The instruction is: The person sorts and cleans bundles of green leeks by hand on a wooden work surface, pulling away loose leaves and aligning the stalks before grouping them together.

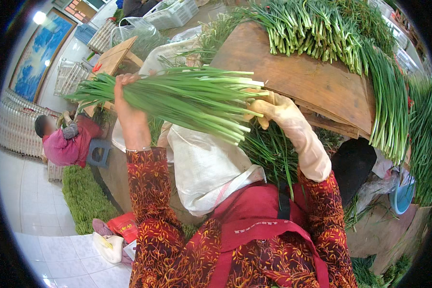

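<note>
My bare left hand (126,84) grips a loose bunch of long green leafy stalks, like garlic chives (187,97), near its leafy end. The bunch lies across the view with its pale cut ends to the right. At those ends is my right hand (264,106) in a cream rubber glove, its fingers around or against a few stalks; how firmly they close cannot be told. Behind it stands a wooden board table (309,79) with bundled stalks (309,32) along its far edge. A white woven sack (208,162) covers my lap.
More long stalks (390,108) hang over the table's right side. A blue basin (403,194) stands at the right. On the left a person (70,140) in pink sits near a blue-grey stool (99,153). White plastic crates (172,14) stand at the back.
</note>
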Demonstrator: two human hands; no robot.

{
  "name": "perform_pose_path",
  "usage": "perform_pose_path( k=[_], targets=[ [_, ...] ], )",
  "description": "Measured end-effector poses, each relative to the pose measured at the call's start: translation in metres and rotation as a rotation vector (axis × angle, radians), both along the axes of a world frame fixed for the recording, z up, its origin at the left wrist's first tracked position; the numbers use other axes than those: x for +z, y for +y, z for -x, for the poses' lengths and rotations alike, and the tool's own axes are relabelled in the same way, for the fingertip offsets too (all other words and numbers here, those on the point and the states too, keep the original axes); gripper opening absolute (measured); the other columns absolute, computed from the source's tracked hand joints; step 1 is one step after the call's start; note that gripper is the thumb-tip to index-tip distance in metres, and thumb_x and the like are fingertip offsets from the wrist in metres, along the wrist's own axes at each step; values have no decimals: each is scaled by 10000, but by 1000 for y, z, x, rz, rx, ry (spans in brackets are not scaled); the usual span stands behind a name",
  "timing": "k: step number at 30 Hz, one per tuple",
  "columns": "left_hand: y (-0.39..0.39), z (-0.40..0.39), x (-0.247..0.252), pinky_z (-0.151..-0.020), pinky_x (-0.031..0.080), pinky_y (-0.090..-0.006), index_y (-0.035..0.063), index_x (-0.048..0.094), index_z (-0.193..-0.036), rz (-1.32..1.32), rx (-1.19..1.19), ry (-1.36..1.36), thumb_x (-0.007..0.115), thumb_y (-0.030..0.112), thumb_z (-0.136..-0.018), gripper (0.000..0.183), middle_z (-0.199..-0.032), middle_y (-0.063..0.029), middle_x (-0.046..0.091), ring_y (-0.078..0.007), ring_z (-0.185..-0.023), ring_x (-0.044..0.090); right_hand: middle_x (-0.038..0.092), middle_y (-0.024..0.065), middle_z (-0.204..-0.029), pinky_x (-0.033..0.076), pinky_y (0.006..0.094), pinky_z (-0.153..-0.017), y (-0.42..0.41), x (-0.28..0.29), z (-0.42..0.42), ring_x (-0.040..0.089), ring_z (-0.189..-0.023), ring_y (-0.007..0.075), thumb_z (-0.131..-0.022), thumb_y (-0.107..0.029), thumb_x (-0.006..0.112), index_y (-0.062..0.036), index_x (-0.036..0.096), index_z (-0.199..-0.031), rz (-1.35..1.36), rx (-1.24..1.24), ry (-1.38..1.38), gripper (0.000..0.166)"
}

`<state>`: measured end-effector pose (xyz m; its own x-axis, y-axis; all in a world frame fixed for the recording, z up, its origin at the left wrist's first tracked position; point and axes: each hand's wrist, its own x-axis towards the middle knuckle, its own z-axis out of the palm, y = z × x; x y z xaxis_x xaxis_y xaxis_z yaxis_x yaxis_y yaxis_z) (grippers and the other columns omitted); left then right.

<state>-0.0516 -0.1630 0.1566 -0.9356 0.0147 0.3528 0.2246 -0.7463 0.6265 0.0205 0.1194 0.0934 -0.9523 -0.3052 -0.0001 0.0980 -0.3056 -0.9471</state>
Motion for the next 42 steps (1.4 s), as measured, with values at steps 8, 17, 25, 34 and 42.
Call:
perform_pose_path(
  k=[8, 17, 25, 34, 42],
  targets=[
    [9, -10, -12, -967, 235, -532, 93, 428, -688, 3, 69, -88, 493, 103, -810, 138, -668, 34, 432, -97, -700, 466, 509, -39, -584, 306, 142, -431, 13, -25, -8, 421, -467, 33, -792, -268, 553, -79, 563, -760, 5, -17, -101, 192],
    [-33, -9, -30, -766, 392, -316, 58, 410, -650, -80, 277, -348, 477, 75, -808, 172, -668, -28, 431, -159, -706, 456, 460, 90, -1189, 370, 314, -866, 56, -96, -21, 468, -1056, 212, -765, -358, 545, -129, 459, -1170, -797, -151, -2, 474],
    [-13, -44, -37, -756, 393, -315, 41, 440, -721, -79, 326, -378, 472, 106, -810, 114, -730, -56, 467, -182, -802, 466, 505, -21, -601, 317, 166, -434, -17, -59, 16, 390, -464, 42, -827, -282, 512, -37, 530, -1005, 88, -16, -106, 303],
    [-60, -79, -110, -922, 365, -434, 54, 482, -997, -43, 457, -502, 477, 100, -818, 185, -1093, -133, 481, -240, -1083, 430, 520, -14, -602, 323, 181, -432, 10, -116, 14, 406, -485, 53, -818, -300, 504, -59, 565, -820, -580, -98, -287, 248],
    [-67, -76, -131, -952, 326, -435, 68, 442, -1133, -106, 334, -589, 501, 177, -823, 335, -1189, -129, 426, -250, -1125, 382, 593, 13, -924, 380, 214, -644, -1, -92, 10, 510, -766, 80, -790, -287, 526, -73, 546, -1049, -361, -19, -128, 336]
  ],
)
